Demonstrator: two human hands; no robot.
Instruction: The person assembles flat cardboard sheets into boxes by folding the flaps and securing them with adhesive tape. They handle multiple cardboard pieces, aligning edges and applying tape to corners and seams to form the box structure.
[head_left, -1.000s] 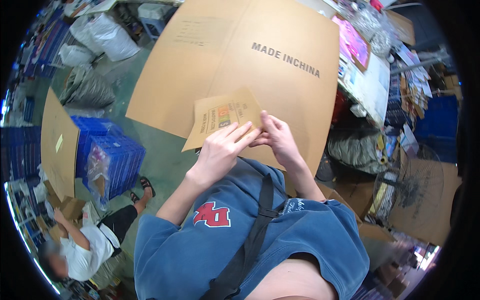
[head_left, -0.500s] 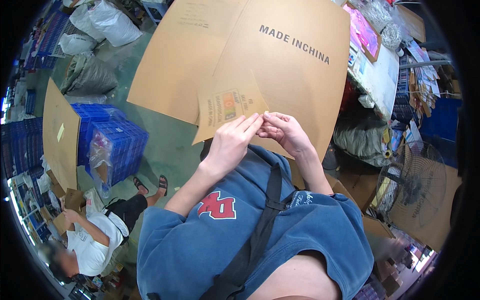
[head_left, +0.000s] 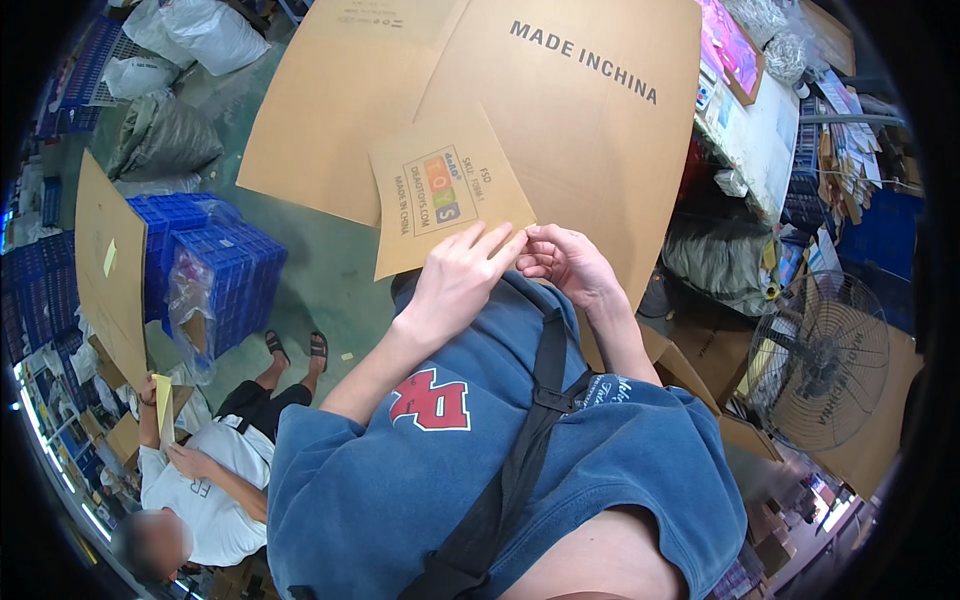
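A brown printed paper sheet (head_left: 395, 170), with a small coloured logo and dark lettering, is held over a large flat-sided cardboard carton (head_left: 590, 140). My left hand (head_left: 462, 278) lies across the sheet's near edge, its fingers pressed together on it. The fingertips of my right hand (head_left: 578, 268) pinch the sheet's right corner, meeting the left fingertips there. Whether they are parting a layer at that corner is too small to tell. The sheet's far end tilts up, and the carton's printed panel shows behind it.
To the left stand stacked blue crates (head_left: 235, 275) and an upright cardboard panel (head_left: 110, 250). A co-worker (head_left: 215, 470) there holds a yellowish sheet (head_left: 165, 400). A standing fan (head_left: 820, 360) is at the right, below a cluttered white table (head_left: 745, 150). White sacks (head_left: 205, 35) lie far left.
The sheet has turned its printed face more fully into view and shifted slightly left, with both my hands still at its corner. The co-worker has moved right, raising a hand to the cardboard panel.
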